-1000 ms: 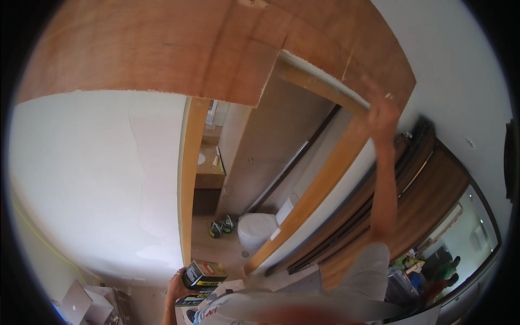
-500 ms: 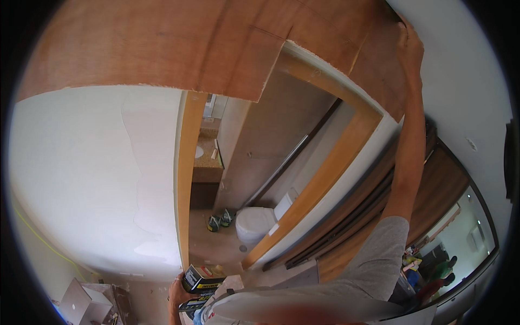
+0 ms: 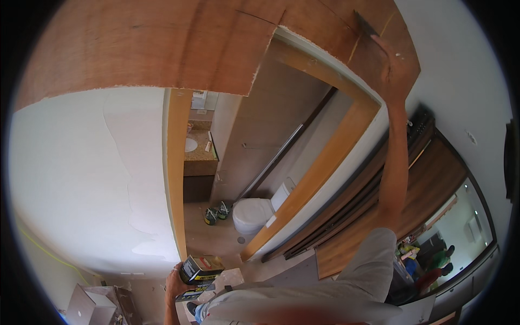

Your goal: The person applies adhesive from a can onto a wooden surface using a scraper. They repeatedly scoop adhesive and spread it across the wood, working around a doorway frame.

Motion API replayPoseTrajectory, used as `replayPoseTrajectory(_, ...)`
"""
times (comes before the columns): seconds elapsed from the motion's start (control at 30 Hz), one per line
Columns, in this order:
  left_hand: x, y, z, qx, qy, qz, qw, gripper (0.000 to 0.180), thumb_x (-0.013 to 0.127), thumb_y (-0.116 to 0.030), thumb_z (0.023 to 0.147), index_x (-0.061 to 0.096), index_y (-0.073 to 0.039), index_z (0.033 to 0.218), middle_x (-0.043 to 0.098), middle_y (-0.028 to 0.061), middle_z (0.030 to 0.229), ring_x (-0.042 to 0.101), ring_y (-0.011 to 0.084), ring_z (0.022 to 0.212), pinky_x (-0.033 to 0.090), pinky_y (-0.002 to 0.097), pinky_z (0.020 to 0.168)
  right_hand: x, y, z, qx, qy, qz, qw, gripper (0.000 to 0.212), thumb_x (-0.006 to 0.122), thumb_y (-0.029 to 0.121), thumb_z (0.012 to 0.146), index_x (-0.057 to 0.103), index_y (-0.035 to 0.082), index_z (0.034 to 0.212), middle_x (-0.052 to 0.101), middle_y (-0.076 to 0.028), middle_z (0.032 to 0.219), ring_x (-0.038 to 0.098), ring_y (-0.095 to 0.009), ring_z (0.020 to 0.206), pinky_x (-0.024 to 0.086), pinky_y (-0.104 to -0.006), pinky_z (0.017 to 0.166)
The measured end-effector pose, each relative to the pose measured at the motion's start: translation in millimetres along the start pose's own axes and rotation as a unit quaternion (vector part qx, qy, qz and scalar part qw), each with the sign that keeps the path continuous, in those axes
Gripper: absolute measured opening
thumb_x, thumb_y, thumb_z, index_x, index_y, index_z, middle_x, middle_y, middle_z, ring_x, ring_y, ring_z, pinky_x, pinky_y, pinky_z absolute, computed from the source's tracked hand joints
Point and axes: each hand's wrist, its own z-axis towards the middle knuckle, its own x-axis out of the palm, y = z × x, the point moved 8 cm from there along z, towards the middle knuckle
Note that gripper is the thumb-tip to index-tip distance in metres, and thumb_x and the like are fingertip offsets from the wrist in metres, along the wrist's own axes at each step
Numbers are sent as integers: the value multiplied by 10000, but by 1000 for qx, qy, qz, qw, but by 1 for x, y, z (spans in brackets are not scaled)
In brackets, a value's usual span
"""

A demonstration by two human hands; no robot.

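My right hand [image 3: 394,70] is raised high against the reddish-brown wooden panel [image 3: 146,43] above the doorway. Its fingers close on a putty knife [image 3: 366,24], whose dark blade lies at the panel near a pale yellowish filled seam [image 3: 355,49]. Down low, my left hand [image 3: 174,283] is wrapped round the side of a black rectangular container [image 3: 199,271] with yellow markings. What is inside the container cannot be made out. A second black and yellow surface shows just beneath it.
An orange-brown door frame [image 3: 174,162] surrounds the bathroom opening. Inside are a white toilet [image 3: 252,214], two dark tubs [image 3: 211,215] and a counter [image 3: 201,147]. Dark wooden panels [image 3: 346,211] and a mirror [image 3: 460,222] stand at right. An open laptop [image 3: 86,306] sits low at left.
My right hand has moved left and away from the panel's upper right edge, and the knife's blade now shows plainly. My left hand keeps hold of the container, slightly farther left.
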Motion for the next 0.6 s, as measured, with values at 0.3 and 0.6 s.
replayPoseTrajectory(0.3,1,-1,4,-13,30,20,999,1224,1042,-360,423,509,15,1459,695,211,1284,662,368,1227,515,429,1085,15,45,-97,1,45,58,997,509,513,-133,848,744,119,1224,762,-86,1183,721,-292,1033,586,-391,858)
replayPoseTrajectory(0.6,13,17,3,-18,26,25,999,1219,1036,-364,416,516,28,1446,706,215,1260,671,367,1213,526,434,1061,-10,-87,2,47,-49,25,997,321,513,159,1107,680,35,1351,746,-189,1235,710,-285,1119,510,-343,988)
